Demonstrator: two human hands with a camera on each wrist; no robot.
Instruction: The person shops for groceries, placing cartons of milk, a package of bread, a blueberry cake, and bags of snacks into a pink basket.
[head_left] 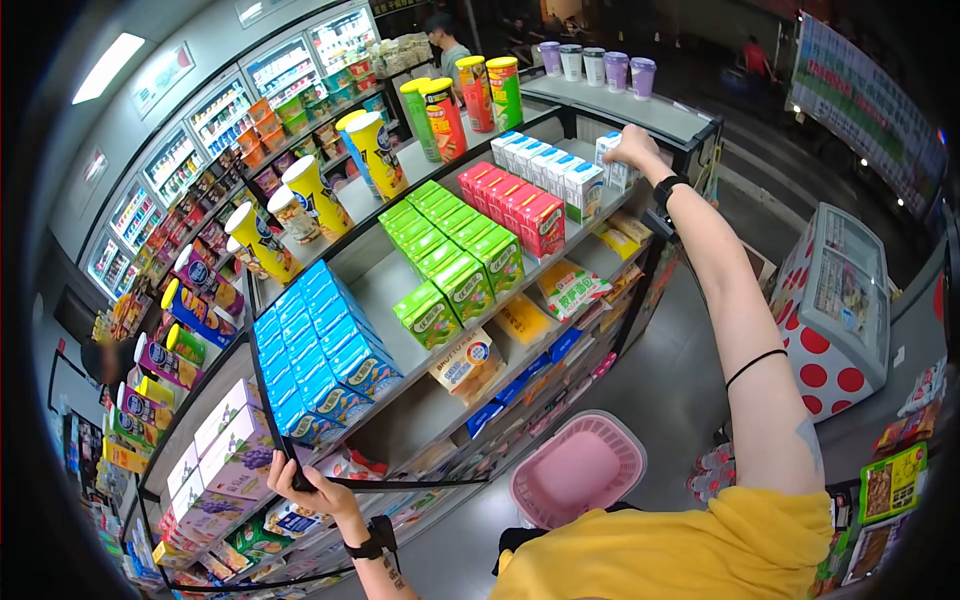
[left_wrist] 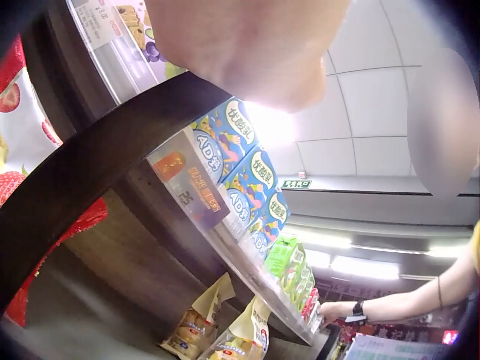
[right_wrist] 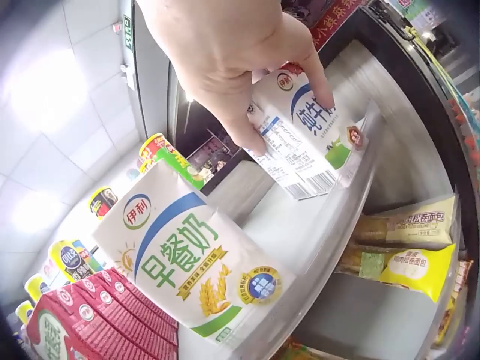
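Observation:
My right hand [head_left: 636,150] reaches to the far end of the top shelf and pinches a white milk carton [right_wrist: 296,135] between thumb and fingers. The carton stands upright at the shelf's front edge. Beside it is a row of white breakfast milk cartons [right_wrist: 191,255], with red cartons [head_left: 515,208] farther along. My left hand [head_left: 312,492] grips the black frame bar [left_wrist: 112,150] at the near end of the shelf. Close to that hand stand blue drink boxes [head_left: 320,350], and purple grape-printed boxes [head_left: 225,445] lie to its left.
Green cartons [head_left: 450,245] fill the middle of the top shelf. Tall snack canisters [head_left: 375,155] stand on the ledge behind. Bagged breads [head_left: 468,365] sit one shelf below. On the floor is a pink basket [head_left: 580,470]; a red-dotted freezer [head_left: 835,310] stands at the right.

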